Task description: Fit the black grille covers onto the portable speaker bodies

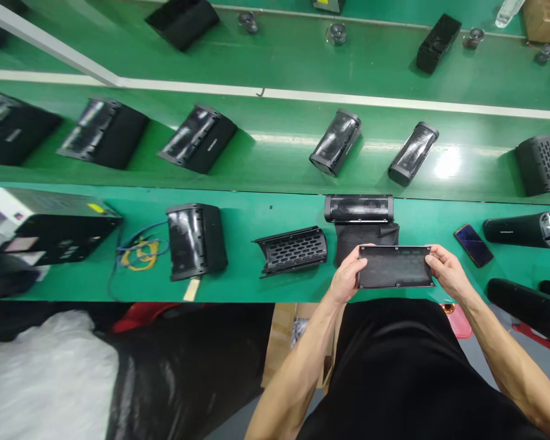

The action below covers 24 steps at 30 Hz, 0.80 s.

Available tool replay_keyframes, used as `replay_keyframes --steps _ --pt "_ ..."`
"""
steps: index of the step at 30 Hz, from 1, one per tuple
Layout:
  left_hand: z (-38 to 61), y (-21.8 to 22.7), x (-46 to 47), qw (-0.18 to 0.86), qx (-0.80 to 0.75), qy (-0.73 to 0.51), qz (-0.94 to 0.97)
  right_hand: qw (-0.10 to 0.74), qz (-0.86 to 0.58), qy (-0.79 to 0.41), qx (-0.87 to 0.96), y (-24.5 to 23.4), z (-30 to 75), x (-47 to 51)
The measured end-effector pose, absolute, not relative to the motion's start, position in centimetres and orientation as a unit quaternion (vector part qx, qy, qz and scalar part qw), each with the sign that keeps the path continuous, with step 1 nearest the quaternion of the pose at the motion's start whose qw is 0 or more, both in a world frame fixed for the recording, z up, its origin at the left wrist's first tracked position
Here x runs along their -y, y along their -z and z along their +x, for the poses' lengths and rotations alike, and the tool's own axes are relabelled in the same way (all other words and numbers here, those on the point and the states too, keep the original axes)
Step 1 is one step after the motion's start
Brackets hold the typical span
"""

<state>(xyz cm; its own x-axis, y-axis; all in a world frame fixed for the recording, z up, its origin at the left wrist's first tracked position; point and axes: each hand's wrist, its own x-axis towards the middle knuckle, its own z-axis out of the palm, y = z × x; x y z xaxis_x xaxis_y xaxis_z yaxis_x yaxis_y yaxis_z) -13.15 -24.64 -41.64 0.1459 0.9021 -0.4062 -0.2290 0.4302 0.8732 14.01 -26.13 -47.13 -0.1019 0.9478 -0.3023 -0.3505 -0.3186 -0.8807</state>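
My left hand (348, 275) grips the left edge of a black rectangular speaker grille cover (396, 267), thumb on top. Its right edge is pinched by my right hand (447, 269). The cover is held level near the table's front edge, with small tabs along its rim and faint slots showing through. Just behind it, a black speaker body (360, 209) lies on its side, and a dark cloth (348, 237) is spread in front of that body. To the left rests a curved slotted grille (296, 250), apart from my hands.
Several speaker units stand on the green line behind, including one unit (335, 142). A phone (473, 245) lies at right near black cylindrical speakers (516, 231). Leftward are another speaker (195, 241), coiled cables (140, 253) and a boxy machine (59, 223). A cardboard box (279, 342) sits below.
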Motion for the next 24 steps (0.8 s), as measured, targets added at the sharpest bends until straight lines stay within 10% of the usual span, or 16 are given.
replay_keyframes --steps 24 --pt "-12.9 45.2 22.2 0.696 -0.348 -0.522 0.350 0.537 -0.319 -0.739 0.255 45.2 9.0 22.6"
